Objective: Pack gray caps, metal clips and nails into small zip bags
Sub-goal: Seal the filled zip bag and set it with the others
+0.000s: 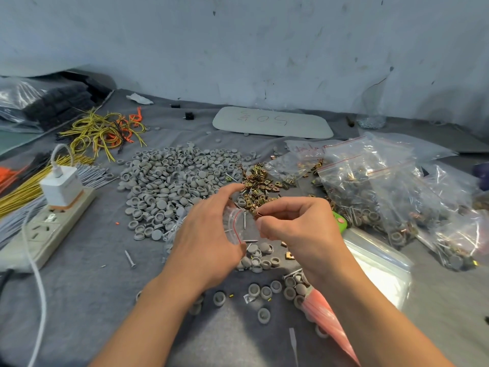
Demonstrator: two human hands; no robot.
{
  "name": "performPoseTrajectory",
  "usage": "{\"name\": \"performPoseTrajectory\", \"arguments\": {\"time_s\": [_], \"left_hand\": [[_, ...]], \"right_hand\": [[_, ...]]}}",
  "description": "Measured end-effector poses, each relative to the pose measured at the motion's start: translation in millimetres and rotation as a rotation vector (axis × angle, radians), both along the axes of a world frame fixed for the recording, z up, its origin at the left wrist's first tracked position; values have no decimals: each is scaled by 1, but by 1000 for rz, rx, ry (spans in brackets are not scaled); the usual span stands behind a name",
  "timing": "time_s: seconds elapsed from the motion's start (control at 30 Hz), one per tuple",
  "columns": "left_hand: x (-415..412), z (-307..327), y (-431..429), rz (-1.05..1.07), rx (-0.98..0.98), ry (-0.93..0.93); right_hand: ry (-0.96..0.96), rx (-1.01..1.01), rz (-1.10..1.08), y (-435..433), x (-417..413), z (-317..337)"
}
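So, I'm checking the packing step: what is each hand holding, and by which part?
The left hand holds a small zip bag by its red-lined open mouth; the right hand pinches metal clips in its fingertips, just at that mouth.

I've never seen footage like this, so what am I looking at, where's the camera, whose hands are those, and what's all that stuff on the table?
There is no machine here: a person works bare-handed, and the single picture comes from a camera worn on their head, looking down. The left hand holds a small zip bag open, and the right hand pinches a metal clip at its mouth. On the gray cloth lie a pile of gray caps, a heap of metal clips, nails, filled bags to the right, and a power strip and yellow wires to the left.
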State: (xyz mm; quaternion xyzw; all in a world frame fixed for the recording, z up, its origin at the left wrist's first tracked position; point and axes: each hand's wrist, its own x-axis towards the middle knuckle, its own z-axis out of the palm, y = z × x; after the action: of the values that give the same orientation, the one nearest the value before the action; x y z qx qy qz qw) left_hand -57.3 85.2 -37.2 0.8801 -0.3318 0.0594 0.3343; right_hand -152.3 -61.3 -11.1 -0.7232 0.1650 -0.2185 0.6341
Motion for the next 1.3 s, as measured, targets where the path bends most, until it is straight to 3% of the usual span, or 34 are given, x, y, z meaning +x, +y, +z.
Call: {"name": "performPoseTrajectory", "arguments": {"time_s": [0.33,0.67,1.03,1.3], "left_hand": [[3,-2,1,-19,-15,7],[4,0,2,-16,-142,55],[0,7,3,-79,-371,174],[0,9,1,-92,-546,354]], "right_hand": [[32,-135,12,3,-1,2],[72,-121,-12,11,1,3],[-154,-183,-57,23,8,5],[-170,-168,-55,27,13,5]]}}
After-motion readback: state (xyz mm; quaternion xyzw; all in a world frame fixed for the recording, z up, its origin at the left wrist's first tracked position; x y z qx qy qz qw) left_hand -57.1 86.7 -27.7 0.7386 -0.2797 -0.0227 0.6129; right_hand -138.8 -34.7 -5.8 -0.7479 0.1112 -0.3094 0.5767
